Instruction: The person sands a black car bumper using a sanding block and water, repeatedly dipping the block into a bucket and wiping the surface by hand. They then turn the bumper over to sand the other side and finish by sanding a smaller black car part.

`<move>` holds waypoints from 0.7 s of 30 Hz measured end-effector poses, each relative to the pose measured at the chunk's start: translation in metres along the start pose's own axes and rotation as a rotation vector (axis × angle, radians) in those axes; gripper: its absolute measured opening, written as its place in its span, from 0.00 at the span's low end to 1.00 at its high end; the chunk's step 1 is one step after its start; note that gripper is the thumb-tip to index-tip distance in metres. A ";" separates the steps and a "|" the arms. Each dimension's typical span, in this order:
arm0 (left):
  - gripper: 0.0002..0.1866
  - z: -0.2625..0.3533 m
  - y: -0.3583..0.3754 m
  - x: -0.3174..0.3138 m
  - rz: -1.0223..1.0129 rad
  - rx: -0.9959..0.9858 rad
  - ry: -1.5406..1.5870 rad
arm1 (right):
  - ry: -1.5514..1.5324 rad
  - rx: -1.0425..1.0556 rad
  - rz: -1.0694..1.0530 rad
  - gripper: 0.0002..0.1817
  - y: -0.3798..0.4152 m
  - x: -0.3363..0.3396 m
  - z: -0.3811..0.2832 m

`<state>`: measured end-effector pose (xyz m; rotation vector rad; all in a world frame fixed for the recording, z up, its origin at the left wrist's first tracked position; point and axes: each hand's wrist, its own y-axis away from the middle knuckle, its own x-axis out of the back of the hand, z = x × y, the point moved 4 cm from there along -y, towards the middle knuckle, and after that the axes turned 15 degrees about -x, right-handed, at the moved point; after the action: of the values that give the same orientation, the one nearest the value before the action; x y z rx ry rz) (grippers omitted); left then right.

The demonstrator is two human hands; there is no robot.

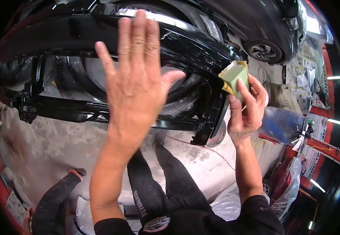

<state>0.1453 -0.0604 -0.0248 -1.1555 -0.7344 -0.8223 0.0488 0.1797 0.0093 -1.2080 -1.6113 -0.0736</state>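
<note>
Glossy black car part (193,45) spans upper left; left hand (136,84) spreads wide, fingers upward; right hand (248,107) grips pale-green rectangular block (236,79).

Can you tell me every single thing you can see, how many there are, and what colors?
Shiny frame-like car part: one, black, in front of the person
Block: one, pale green, in the right hand's grip
Sheet: one, yellowish, around the block
Car: one, dark, upper right
Wheel: one, dark, on that car
Rounded object: one, blue, right
Plastic sheeting: count unclear, see-through, lower right
Light tubes: at least four, white, far right
Floor: one, pale gray, below
Someone else's leg: one, dark trousers, lower left
Left hand: one, bare, spread over the black part
Right hand: one, bare, holding the block
</note>
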 end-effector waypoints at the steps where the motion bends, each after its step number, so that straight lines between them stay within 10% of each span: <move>1: 0.62 0.013 0.000 -0.005 -0.039 -0.011 0.008 | -0.040 -0.033 0.002 0.19 0.000 0.001 0.002; 10: 0.55 0.095 0.004 -0.036 -0.170 -0.262 0.238 | -0.157 -0.079 0.039 0.20 0.011 0.005 0.004; 21: 0.50 -0.046 0.006 0.025 0.110 0.007 -0.217 | 0.041 0.132 -0.021 0.23 0.002 -0.024 -0.027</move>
<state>0.1666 -0.1082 -0.0177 -1.2801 -0.8432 -0.6069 0.0674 0.1490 0.0015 -1.0817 -1.5686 -0.0048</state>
